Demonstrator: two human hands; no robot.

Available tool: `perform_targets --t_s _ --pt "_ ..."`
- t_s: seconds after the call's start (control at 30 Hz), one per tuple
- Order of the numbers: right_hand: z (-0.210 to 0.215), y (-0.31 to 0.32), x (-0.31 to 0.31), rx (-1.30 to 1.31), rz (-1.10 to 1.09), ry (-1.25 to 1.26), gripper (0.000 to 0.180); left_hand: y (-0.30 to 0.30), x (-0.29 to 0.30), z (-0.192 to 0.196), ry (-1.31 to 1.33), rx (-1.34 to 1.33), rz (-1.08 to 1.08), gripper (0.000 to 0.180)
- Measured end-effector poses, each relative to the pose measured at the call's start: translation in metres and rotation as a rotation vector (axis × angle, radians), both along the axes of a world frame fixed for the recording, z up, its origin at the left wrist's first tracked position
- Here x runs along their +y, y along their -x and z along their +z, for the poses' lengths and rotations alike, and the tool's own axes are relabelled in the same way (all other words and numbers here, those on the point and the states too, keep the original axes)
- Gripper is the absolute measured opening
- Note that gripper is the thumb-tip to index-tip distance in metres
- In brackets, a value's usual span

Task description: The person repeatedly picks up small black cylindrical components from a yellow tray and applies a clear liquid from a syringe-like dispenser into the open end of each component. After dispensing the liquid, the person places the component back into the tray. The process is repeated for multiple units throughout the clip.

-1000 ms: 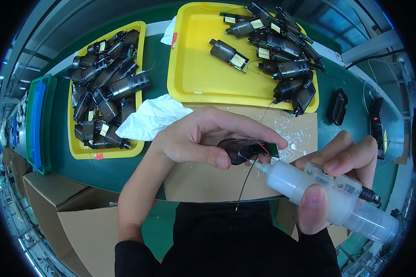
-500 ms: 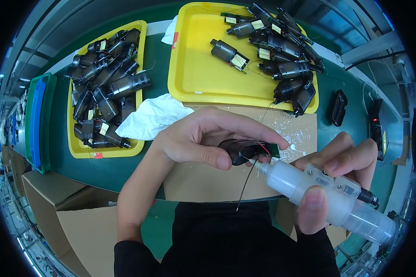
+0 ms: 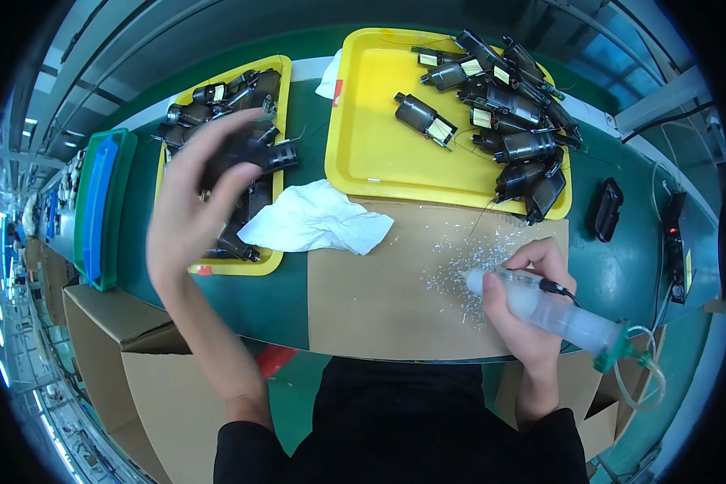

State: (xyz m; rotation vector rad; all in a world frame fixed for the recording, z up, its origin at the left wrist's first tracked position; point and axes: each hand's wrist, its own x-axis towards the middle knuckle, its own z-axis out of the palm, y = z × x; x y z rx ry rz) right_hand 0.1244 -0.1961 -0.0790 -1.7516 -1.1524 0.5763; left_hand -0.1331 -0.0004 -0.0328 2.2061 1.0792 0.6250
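Picking or placing, I'd judge, wanting careful fingers next: the left hand (image 3: 187, 211) curves round a blurred black part (image 3: 232, 156) over the yellow tray (image 3: 271, 261), grip closed or not I can't tell; the right hand (image 3: 531, 329) clamps a syringe (image 3: 577, 321).

The left hand (image 3: 189, 198) arches; the right hand (image 3: 531, 316) curls.

We are seeing a crumpled white wipe (image 3: 319, 218) lying partly over a flat cardboard sheet (image 3: 371, 315) on the green tabletop (image 3: 613, 278). At far left, we are finding a blue tray (image 3: 98, 210) sitting inside a green bin (image 3: 121, 206). Toward the right edge, a black device (image 3: 676, 254) is showing a red light (image 3: 673, 231). Below left, an open cardboard box (image 3: 169, 403) is standing near the tabletop's edge.
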Motion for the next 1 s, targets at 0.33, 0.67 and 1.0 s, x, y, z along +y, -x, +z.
perform_targets --t_s 0.33,0.67,1.0 --pt "-0.01 -0.016 -0.008 -0.043 -0.044 -0.029 0.026 -0.009 0.017 -0.018 -0.361 0.417 -0.073 0.038" --pt "-0.008 -0.02 -0.01 -0.029 -0.034 -0.025 0.026 0.015 0.026 -0.019 -0.435 0.157 0.26 0.028" --pt "-0.01 -0.02 -0.011 0.001 -0.044 -0.029 0.026 -0.017 -0.019 -0.029 -0.29 0.571 0.235 0.05"
